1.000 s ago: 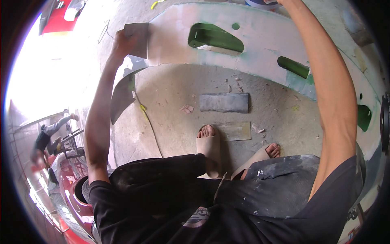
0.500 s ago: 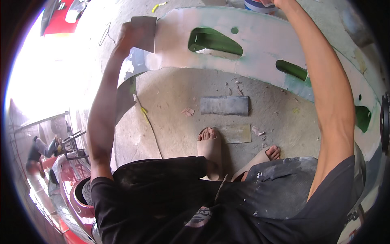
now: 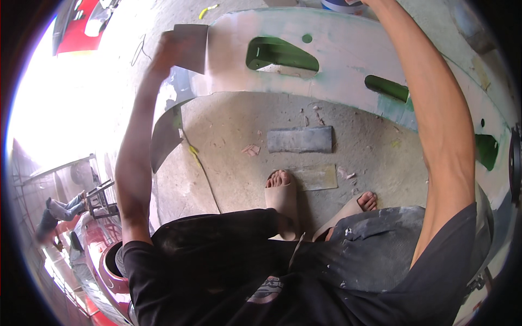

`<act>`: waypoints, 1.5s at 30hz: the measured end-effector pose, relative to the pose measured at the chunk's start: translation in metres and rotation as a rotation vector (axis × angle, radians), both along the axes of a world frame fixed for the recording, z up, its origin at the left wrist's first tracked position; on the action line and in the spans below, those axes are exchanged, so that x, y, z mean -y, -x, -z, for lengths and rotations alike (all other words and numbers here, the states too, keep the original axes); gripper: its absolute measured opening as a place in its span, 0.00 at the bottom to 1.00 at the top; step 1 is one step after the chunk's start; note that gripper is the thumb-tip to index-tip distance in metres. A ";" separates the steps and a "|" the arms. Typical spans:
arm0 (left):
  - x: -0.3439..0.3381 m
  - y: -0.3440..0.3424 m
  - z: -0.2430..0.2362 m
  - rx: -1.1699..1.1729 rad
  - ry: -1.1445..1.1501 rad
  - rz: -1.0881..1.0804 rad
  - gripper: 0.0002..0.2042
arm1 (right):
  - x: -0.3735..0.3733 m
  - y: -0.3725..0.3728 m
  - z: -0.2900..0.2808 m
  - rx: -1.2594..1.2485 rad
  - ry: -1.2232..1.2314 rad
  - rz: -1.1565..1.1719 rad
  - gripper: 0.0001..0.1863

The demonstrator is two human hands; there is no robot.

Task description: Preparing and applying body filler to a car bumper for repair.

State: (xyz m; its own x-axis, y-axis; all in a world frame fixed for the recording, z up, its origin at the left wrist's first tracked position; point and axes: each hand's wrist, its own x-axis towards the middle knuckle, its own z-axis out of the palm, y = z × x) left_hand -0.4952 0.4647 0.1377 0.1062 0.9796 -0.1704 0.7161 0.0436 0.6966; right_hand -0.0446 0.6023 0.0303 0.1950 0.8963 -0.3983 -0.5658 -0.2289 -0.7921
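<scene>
A car bumper (image 3: pixel 228 76) with pale pinkish and greenish patches and several cut-outs curves across in front of me. My left hand (image 3: pixel 169 50) is at its left part, gripping a dark grey rectangular sheet that looks like sandpaper (image 3: pixel 193 49). The sheet rests against the bumper's surface; the fingers are blurred and partly merge with it. My right arm reaches over the bumper's right half to the top edge, where only a bit of my right hand (image 3: pixel 367 2) shows beside a white and blue bucket (image 3: pixel 342 6). Its fingers are mostly cut off.
Between bumper and my sandalled feet, a grey curved block (image 3: pixel 300 139) and a flat translucent plate (image 3: pixel 315 177) lie on the concrete floor with scraps. A cord with a yellow part (image 3: pixel 194 152) runs nearby. Another person (image 3: pixel 57 212) is at the far left, near red car parts.
The bumper and its cut-outs appear slightly further left in view. My left hand stays on the sheet at nearly the same place. My right hand has shifted slightly up, further out of view.
</scene>
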 end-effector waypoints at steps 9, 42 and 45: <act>0.013 -0.040 0.000 -0.259 -0.099 -0.117 0.15 | 0.000 -0.002 0.007 0.001 0.005 0.016 0.23; 0.031 -0.018 -0.006 -0.169 -0.145 -0.241 0.23 | 0.019 -0.002 -0.001 0.164 0.066 0.052 0.26; 0.032 -0.006 -0.007 -0.162 -0.143 -0.185 0.24 | 0.021 -0.001 -0.002 0.212 0.069 0.013 0.27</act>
State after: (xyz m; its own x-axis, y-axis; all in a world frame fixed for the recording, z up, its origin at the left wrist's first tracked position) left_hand -0.4888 0.4331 0.1442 -0.0940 0.9951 -0.0298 0.8077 0.0937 0.5822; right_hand -0.0439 0.5814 0.0320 0.2925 0.8651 -0.4075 -0.3917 -0.2803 -0.8764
